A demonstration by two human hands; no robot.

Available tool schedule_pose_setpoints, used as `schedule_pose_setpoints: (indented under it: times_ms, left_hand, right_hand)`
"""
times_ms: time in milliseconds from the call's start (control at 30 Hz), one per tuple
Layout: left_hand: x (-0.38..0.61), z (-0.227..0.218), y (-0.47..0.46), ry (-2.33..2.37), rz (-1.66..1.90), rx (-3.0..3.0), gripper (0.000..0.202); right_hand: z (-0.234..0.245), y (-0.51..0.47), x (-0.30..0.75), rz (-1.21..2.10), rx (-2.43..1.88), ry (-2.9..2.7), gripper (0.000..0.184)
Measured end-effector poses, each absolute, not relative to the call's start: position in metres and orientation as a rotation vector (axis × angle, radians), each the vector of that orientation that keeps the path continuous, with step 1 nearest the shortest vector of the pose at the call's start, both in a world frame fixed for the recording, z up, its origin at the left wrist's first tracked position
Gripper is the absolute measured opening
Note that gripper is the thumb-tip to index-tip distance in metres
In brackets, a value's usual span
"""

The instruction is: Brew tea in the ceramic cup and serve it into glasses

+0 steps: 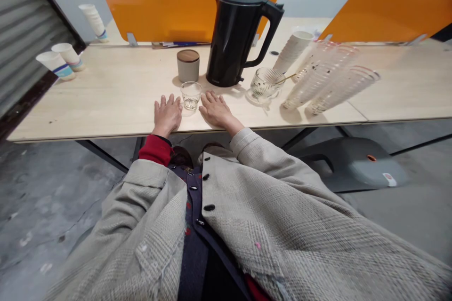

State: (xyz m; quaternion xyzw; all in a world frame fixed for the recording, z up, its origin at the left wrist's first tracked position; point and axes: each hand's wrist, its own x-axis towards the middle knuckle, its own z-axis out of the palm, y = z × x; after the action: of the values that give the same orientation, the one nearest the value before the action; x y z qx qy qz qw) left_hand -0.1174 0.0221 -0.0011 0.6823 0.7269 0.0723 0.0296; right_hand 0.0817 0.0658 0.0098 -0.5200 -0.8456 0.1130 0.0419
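My left hand (167, 114) lies flat on the table, fingers spread, just left of a small clear plastic cup (191, 96) with a dark pattern. On the cup's other side, my right hand (214, 109) also rests palm down with its fingers stretched out. Neither hand holds anything. Behind the cup stand a grey canister (188, 69) with a wooden lid and a tall black electric kettle (229, 40), its handle to the right. A ribbed glass cup (265, 83) with a gold-coloured spoon in it sits on a glass saucer right of my right hand.
Tall stacks of clear plastic cups (339, 87) and a stack of white cups (294, 51) stand at the right. More paper cups (56, 66) are at the left edge. Orange divider panels (165, 4) line the table's back; a grey stool (356, 162) is below.
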Motion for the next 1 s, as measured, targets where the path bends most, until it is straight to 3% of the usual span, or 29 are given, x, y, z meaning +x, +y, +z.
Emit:
schedule_pose_setpoints:
  times_ms: [1000]
  left_hand:
    - [-0.1196,-0.0032,0.0239,2.219,0.268,2.095,0.067]
  right_hand:
    - [0.0081,0.0671,0.0815,0.338,-1.595,-2.586,0.073]
